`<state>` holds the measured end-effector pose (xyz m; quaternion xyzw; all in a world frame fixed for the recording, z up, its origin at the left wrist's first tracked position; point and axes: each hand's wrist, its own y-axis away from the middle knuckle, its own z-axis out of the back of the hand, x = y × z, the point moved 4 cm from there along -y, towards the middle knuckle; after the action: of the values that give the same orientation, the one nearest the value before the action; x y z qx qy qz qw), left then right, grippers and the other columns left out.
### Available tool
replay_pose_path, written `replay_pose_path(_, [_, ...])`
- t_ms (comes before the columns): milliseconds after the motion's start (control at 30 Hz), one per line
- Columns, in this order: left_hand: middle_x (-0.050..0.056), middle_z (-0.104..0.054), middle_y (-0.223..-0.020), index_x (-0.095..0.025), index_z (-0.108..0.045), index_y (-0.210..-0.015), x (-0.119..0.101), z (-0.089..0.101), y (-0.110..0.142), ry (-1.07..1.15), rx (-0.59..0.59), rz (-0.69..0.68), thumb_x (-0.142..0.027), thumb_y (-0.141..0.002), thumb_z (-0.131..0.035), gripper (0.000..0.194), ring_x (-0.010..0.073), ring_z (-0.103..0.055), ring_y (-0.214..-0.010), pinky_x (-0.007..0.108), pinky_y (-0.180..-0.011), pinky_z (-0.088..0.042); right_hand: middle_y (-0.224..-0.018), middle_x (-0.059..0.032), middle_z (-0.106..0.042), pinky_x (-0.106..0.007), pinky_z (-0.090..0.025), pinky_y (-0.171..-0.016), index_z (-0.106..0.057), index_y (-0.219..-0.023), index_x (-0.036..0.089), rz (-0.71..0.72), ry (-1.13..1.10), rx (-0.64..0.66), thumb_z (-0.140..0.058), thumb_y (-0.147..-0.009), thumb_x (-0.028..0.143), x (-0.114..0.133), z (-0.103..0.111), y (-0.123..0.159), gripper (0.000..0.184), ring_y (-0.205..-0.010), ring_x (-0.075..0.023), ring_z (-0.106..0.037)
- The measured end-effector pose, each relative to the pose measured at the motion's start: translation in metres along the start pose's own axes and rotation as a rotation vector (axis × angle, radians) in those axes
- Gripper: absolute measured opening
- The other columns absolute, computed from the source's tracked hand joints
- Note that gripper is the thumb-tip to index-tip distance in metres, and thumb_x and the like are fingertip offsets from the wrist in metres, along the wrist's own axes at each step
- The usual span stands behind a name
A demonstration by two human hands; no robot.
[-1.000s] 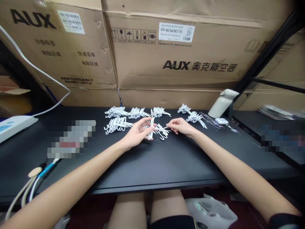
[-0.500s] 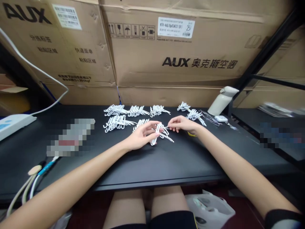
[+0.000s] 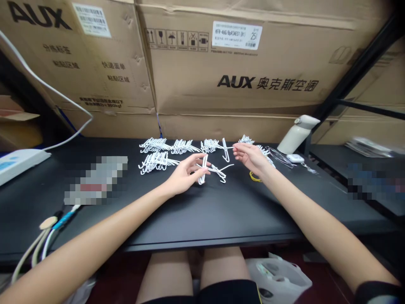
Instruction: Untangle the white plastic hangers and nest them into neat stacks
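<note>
My left hand (image 3: pixel 185 176) pinches a few white wire hooks (image 3: pixel 203 169) upright between thumb and fingers, above the table's middle. Just right of them are more white hooks (image 3: pixel 219 172); whether these are held too I cannot tell. My right hand (image 3: pixel 251 157), raised further back, grips the thin stem of a single white hook (image 3: pixel 225 151), its bent end pointing left. Behind and left of my hands, bundles of similar hooks (image 3: pixel 155 162) lie in rows. Two more bundles (image 3: pixel 247 139) sit behind my right hand, partly covered by it.
A yellow band (image 3: pixel 255 176) lies under my right forearm. At the back right stand a pale bottle (image 3: pixel 294 137), glasses (image 3: pixel 280 157) and a small white case (image 3: pixel 295 158). Leftwards are a blurred-out device (image 3: pixel 99 179) and a power strip (image 3: pixel 23 164). Cardboard boxes (image 3: pixel 190 93) line the back.
My right hand has moved back and to the right, drawing one hook away from those at my left hand. My left hand has shifted slightly left and up.
</note>
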<state>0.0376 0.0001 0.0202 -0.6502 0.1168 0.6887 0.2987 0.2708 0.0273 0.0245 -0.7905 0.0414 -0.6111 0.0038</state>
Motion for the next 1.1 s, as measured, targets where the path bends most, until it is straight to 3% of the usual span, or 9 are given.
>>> replay_pose_path(200, [0.015, -0.059, -0.118, -0.018, -0.046, -0.124, 0.000, 0.002, -0.001, -0.023, -0.047, -0.038, -0.033, -0.082, -0.062, 0.047, 0.0229, -0.065, -0.094, 0.035, -0.074, -0.055, -0.080, -0.0010, -0.067, -0.019, -0.048, -0.062, -0.069, -0.084, 0.019, -0.086, -0.081, 0.119, -0.074, -0.068, 0.030, -0.007, -0.026, 0.018, 0.019, -0.068, -0.0084, -0.060])
replay_pose_path(467, [0.012, -0.058, -0.123, -0.022, -0.050, -0.125, -0.005, 0.002, 0.001, 0.022, -0.064, -0.098, -0.031, -0.081, -0.064, 0.047, 0.0250, -0.057, -0.110, 0.036, -0.082, -0.055, -0.074, -0.0028, -0.065, -0.020, -0.042, -0.052, -0.070, -0.083, 0.016, -0.058, 0.035, 0.211, -0.076, -0.066, 0.036, -0.016, -0.043, 0.033, 0.027, -0.062, -0.0087, -0.054])
replay_pose_path(600, [0.013, -0.057, -0.124, -0.021, -0.051, -0.123, -0.004, 0.004, 0.001, 0.017, -0.105, -0.085, -0.032, -0.080, -0.066, 0.047, 0.0232, -0.062, -0.101, 0.037, -0.082, -0.055, -0.067, -0.0022, -0.062, -0.024, -0.040, -0.050, -0.068, -0.071, 0.016, 0.107, 0.285, 0.204, -0.075, -0.067, 0.041, -0.012, -0.050, 0.041, 0.026, -0.053, -0.0087, -0.047])
replay_pose_path(767, [0.011, -0.058, -0.119, -0.021, -0.050, -0.120, -0.007, 0.005, 0.000, 0.023, -0.144, -0.093, -0.031, -0.078, -0.067, 0.046, 0.0204, -0.065, -0.090, 0.036, -0.076, -0.058, -0.071, -0.0036, -0.061, -0.028, -0.043, -0.059, -0.068, -0.071, 0.017, 0.417, 0.538, 0.155, -0.068, -0.075, 0.042, 0.002, -0.058, 0.054, 0.025, -0.065, -0.0146, -0.054])
replay_pose_path(900, [0.012, -0.057, -0.118, -0.020, -0.049, -0.119, -0.011, 0.002, 0.000, 0.081, -0.122, -0.072, -0.030, -0.079, -0.066, 0.044, 0.0214, -0.068, -0.086, 0.037, -0.070, -0.060, -0.070, -0.0033, -0.060, -0.028, -0.042, -0.059, -0.065, -0.071, 0.018, 0.484, 0.581, 0.082, -0.066, -0.077, 0.041, 0.002, -0.052, 0.052, 0.024, -0.063, -0.0142, -0.053])
replay_pose_path(967, [0.012, -0.057, -0.118, -0.020, -0.049, -0.119, -0.011, 0.001, 0.001, 0.095, -0.109, -0.066, -0.030, -0.080, -0.065, 0.043, 0.0225, -0.068, -0.088, 0.037, -0.070, -0.060, -0.069, -0.0032, -0.061, -0.028, -0.042, -0.059, -0.065, -0.070, 0.017, 0.464, 0.595, 0.099, -0.067, -0.076, 0.042, 0.000, -0.050, 0.048, 0.025, -0.063, -0.0141, -0.052])
replay_pose_path(1100, [0.012, -0.058, -0.120, -0.020, -0.049, -0.120, -0.010, 0.002, 0.000, 0.095, -0.114, -0.052, -0.031, -0.080, -0.065, 0.044, 0.0248, -0.066, -0.095, 0.037, -0.070, -0.060, -0.063, -0.0016, -0.059, -0.027, -0.042, -0.054, -0.064, -0.069, 0.016, 0.281, 0.497, 0.133, -0.069, -0.071, 0.047, -0.008, -0.049, 0.042, 0.031, -0.055, -0.0125, -0.050])
